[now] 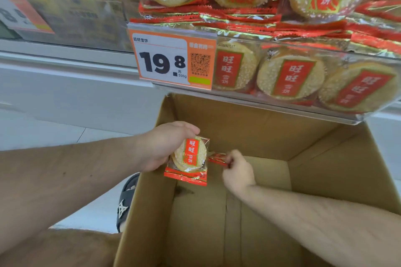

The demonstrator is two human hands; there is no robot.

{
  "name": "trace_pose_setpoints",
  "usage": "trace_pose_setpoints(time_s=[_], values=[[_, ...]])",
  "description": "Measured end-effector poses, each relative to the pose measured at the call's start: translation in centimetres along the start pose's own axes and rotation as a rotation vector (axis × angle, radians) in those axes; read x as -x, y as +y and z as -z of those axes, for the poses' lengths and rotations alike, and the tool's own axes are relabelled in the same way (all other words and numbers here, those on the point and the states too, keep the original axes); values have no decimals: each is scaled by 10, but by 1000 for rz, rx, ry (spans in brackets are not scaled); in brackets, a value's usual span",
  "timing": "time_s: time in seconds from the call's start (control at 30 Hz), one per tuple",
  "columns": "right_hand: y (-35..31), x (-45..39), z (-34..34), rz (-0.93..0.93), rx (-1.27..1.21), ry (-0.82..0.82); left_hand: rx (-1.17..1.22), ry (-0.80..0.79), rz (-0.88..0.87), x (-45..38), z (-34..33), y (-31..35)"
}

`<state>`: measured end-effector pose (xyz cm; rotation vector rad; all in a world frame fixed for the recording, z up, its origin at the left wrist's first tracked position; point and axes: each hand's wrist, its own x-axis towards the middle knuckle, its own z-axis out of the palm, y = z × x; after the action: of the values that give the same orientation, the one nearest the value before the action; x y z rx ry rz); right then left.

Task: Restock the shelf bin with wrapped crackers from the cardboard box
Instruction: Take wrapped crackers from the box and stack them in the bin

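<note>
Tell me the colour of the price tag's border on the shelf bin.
Orange, framing the price tag; head view shows it.

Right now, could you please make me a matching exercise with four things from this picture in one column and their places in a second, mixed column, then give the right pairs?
Column one:
1. cracker packet with the round cracker showing
2. crumpled red packet
3. price tag
4. black sandal

Column two:
A. on the floor, left of the cardboard box
B. pinched by the right hand inside the box
C. on the front of the shelf bin
D. gripped by the left hand over the box

Pairs: 1-D, 2-B, 3-C, 4-A
</note>
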<state>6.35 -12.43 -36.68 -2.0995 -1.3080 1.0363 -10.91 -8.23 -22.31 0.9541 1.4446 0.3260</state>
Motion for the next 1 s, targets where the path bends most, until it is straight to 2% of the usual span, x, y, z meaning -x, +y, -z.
trace_pose_setpoints(time_s=[0.17, 0.3, 0.5, 0.6, 0.7, 0.8, 0.93, 1.0], values=[[11, 67, 103, 488, 58, 7, -1, -37, 29, 9, 2, 8], [4, 111, 148, 746, 101, 46, 42, -77, -27, 23, -11, 21], [-34, 134, 169, 996, 79, 115, 150, -436, -95, 71, -48, 48], [-49, 134, 181, 1025, 124, 177, 164, -461, -246, 86, -61, 60], [-61, 136, 195, 1112, 289, 247, 212, -366, -332, 93, -66, 65], [-72, 140, 210, 1128, 382, 234, 162, -297, -469, 96, -65, 70], [-95, 140, 230, 882, 226, 315, -76, -273, -659, 106, -62, 77], [-110, 136, 236, 767, 156, 277, -204, -264, -717, 110, -63, 81]])
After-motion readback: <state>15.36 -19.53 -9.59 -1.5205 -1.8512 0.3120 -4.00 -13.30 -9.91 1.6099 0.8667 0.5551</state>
